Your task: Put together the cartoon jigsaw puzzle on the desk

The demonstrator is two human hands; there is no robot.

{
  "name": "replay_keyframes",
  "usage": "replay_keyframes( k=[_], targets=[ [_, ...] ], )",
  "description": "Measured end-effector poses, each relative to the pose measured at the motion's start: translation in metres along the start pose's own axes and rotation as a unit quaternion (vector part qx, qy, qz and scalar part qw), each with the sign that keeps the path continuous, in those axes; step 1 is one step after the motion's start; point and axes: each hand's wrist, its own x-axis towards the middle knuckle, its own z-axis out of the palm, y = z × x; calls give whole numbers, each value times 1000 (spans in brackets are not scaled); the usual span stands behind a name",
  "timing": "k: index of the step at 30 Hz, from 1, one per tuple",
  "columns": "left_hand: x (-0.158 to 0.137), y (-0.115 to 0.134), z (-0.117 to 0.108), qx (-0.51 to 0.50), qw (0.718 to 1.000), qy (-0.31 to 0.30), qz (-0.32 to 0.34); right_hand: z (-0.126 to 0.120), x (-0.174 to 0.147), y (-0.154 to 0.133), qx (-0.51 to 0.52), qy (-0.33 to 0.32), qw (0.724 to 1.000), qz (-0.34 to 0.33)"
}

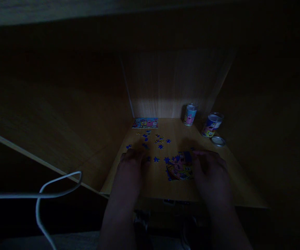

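Your wooden desktop point(176, 132) spreads beneath both hands, with a wooden back panel point(165, 86) beyond your fingertips and a darker side panel point(61, 114) to the left of your left hand; a white cable point(14, 196) loops well out to that same side; your left hand point(133, 163) is palm down with its fingers bent towards the desktop, and the dimness leaves it impossible to tell whether they pinch anything; your right hand point(212, 170) arches with thumb and forefinger at the right edge of the partly assembled SpongeBob jigsaw point(182, 168), and you cannot tell whether it grips a piece; that jigsaw lies flat between your hands, nearer the right one; the SpongeBob picture card point(145, 123) lies ahead of your left hand, against the back panel; a cartoon-printed can point(212, 125) stands ahead of your right hand, a second can point(190, 115) farther off and to its left; a round lid point(218, 141) lies just beyond your right knuckles; loose jigsaw pieces point(160, 147) scatter ahead and to the right of your left hand, one point(156, 159) just beside its fingers.
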Motion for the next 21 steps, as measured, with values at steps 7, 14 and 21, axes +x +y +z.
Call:
replay_keyframes(
  k=[7,14,21],
  targets=[
    [5,6,3,-53,998,-16,-9,1,0,2,-4,-7,1000,-13],
    [6,6,2,-58,997,-28,-32,1,1,0,1,-9,1000,-7],
    [6,14,-2,-95,993,-20,-63,0,0,-2,7,-14,1000,-8]
  ],
)
